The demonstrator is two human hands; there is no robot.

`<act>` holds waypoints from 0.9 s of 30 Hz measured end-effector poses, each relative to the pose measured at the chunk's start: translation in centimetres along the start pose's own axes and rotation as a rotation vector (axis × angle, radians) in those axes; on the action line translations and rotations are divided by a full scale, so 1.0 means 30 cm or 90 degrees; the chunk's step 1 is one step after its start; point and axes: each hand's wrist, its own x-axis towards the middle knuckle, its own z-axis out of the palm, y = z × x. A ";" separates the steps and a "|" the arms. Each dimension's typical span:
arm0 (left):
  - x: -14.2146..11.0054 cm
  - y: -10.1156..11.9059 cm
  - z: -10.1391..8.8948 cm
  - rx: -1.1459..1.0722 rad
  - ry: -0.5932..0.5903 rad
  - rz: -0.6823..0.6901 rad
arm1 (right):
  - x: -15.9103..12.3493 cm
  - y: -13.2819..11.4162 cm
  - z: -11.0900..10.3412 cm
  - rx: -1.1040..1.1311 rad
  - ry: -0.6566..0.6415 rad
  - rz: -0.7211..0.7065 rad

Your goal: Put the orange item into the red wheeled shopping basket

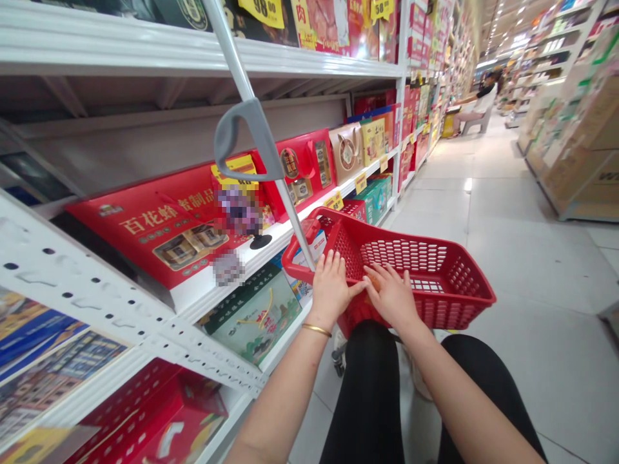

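A red plastic shopping basket [435,303] with perforated sides stands in front of my knees. A metal pull rod with a grey loop handle [249,142] rises from its left end, leaning to the left. My left hand [331,287] lies over the basket's near left rim, beside the foot of the rod, fingers stretched out. Just to its right, my right hand [391,293] rests across the same rim with its fingers extended into the basket's opening. The two thumbs nearly meet. Neither hand is wrapped round anything. A gold bangle [316,330] circles my left wrist.
White shelving [213,316] on the left bears red gift boxes [159,225], paper carrier bags and yellow price tags. A green box [256,316] sits on a lower shelf. Cartons [590,154] stand at right. Down the tiled aisle [512,225], a seated person [481,100] is visible.
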 end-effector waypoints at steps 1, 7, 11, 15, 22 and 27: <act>0.000 0.000 0.003 -0.002 0.003 -0.002 | -0.013 0.043 -0.009 -0.013 0.006 0.019; 0.002 0.003 0.007 -0.013 0.004 -0.008 | -0.022 0.156 -0.034 -0.088 0.010 0.141; 0.003 0.002 0.002 -0.008 0.001 -0.012 | 0.026 0.008 0.000 -0.049 0.005 0.036; 0.002 0.001 0.001 0.004 -0.007 -0.001 | 0.034 -0.076 0.020 0.009 0.000 -0.026; 0.001 0.002 0.006 -0.018 0.002 -0.003 | -0.058 0.176 -0.041 -0.062 0.036 0.096; 0.002 0.002 0.009 -0.017 0.004 -0.009 | -0.045 0.153 -0.042 -0.081 0.042 0.139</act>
